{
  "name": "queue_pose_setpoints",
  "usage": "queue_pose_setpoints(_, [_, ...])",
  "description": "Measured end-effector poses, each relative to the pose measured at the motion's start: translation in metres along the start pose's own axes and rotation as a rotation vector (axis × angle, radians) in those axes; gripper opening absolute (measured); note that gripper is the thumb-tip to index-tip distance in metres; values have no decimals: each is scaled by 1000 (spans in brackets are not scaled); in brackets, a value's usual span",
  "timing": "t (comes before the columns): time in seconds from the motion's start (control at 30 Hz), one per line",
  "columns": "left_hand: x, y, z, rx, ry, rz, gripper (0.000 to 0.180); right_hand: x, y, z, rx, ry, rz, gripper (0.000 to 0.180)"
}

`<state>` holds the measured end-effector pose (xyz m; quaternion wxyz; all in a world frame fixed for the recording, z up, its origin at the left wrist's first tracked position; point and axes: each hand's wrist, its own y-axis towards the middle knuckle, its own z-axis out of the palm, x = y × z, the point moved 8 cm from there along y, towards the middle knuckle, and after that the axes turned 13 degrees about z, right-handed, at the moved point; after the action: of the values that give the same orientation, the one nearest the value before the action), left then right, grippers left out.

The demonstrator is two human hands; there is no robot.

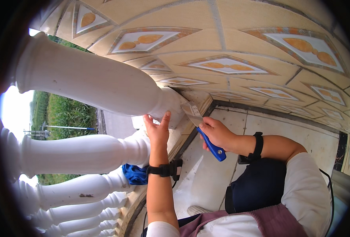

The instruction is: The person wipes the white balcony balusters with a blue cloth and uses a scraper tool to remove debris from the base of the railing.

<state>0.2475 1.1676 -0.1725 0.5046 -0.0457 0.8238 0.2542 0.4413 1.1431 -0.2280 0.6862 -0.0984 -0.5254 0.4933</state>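
Observation:
A putty knife with a blue handle [212, 145] and a flat metal blade is gripped in my right hand [219, 135]. Its blade reaches up and left to the square base of the nearest white baluster [92, 75], close to the tiled wall; whether the edge touches is too small to tell. My left hand [157, 128] rests its fingertips against that same base, thumb and fingers spread, holding nothing. Dark bands with small devices circle both wrists. Behind my left wrist, a crumpled blue cloth [134, 174] lies by the foot of another baluster.
More white balusters [80, 156] line the left side, dark stains on one. Cream tiles with diamond patterns cover the wall [206, 43]. Pale floor tiles [278, 126] lie below, edged by a dark strip. Grass [70, 114] and a blue-and-white pole [70, 127] show outside.

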Motion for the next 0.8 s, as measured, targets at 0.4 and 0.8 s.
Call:
queue_pose_setpoints(0.4, [-5,-11,0,133,-28,-32,79,16,-1,-10,2,14,-119,21])
queue_pose_setpoints(0.8, [-125,-86,-106,248,-580,-283,58,50,-87,208,755,-947,-661,67])
